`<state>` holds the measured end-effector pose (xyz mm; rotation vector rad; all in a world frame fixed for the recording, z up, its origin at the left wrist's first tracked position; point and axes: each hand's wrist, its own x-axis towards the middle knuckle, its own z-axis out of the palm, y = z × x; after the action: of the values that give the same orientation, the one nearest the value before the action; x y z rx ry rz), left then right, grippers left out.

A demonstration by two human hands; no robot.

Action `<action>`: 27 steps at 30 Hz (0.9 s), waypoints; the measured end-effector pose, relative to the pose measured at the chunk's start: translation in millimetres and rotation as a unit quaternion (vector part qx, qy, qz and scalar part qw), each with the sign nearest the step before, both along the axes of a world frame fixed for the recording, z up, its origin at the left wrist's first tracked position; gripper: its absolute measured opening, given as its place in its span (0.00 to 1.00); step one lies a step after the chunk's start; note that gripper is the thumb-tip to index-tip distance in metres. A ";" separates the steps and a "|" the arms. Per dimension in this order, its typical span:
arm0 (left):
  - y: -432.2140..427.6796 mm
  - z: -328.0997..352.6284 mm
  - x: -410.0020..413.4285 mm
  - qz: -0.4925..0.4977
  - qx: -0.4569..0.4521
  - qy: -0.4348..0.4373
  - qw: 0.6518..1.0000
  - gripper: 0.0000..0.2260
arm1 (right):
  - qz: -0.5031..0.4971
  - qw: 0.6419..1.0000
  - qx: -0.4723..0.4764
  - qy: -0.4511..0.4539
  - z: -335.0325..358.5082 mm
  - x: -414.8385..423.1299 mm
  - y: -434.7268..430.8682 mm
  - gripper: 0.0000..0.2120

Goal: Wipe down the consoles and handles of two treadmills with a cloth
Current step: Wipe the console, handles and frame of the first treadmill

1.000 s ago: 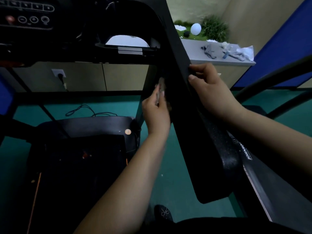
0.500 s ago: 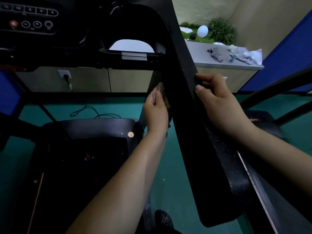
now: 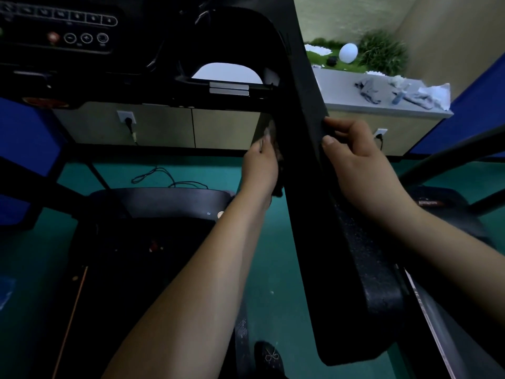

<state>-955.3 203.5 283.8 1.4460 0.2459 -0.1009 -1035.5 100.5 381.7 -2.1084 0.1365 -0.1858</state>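
Holding cloth (image 3: 273,135) against treadmill handle (image 3: 306,181) in left hand (image 3: 259,168), right hand (image 3: 355,162) clasping handle's edge, console (image 3: 68,36) markings illegible.

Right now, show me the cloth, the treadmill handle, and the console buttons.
cloth (image 3: 271,134): head view, its pale bunched upper end.
treadmill handle (image 3: 311,214): head view, flat black top face, about mid-length.
console buttons (image 3: 86,38): head view, the middle round button, upper left.
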 end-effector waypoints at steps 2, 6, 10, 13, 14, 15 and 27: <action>5.8 -0.9 -8.4 0.012 -0.011 -0.013 1.000 0.16 | 0.000 1.000 0.005 -0.006 -0.3 -0.5 -0.2 0.13; 15.4 40.3 18.5 0.112 -0.024 -0.155 0.981 0.13 | -0.008 1.000 0.024 -0.001 -0.3 -1.2 -0.6 0.13; -1.1 62.5 52.8 0.039 0.066 -0.208 0.975 0.16 | -0.026 0.998 0.053 0.001 -1.2 -0.4 -2.2 0.12; -5.1 50.7 33.7 0.028 0.134 -0.224 0.965 0.18 | -0.024 0.998 0.059 0.004 -0.5 -0.8 -3.8 0.12; -2.3 48.2 18.0 0.033 0.146 -0.244 0.958 0.17 | -0.023 0.998 0.057 0.002 -0.5 -0.6 -3.4 0.12; 0.5 46.2 -3.4 0.029 0.155 -0.264 0.952 0.16 | -0.022 0.998 0.055 0.001 -0.8 -0.4 -3.0 0.12; 32.1 67.4 -112.8 0.040 -0.075 -0.178 0.980 0.13 | 0.003 0.997 0.080 -0.003 -2.2 -0.7 -1.5 0.13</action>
<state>-1068.2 235.6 351.2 1.2763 0.0027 0.2003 -1036.2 99.0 379.4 -1.9489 0.1374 -0.1730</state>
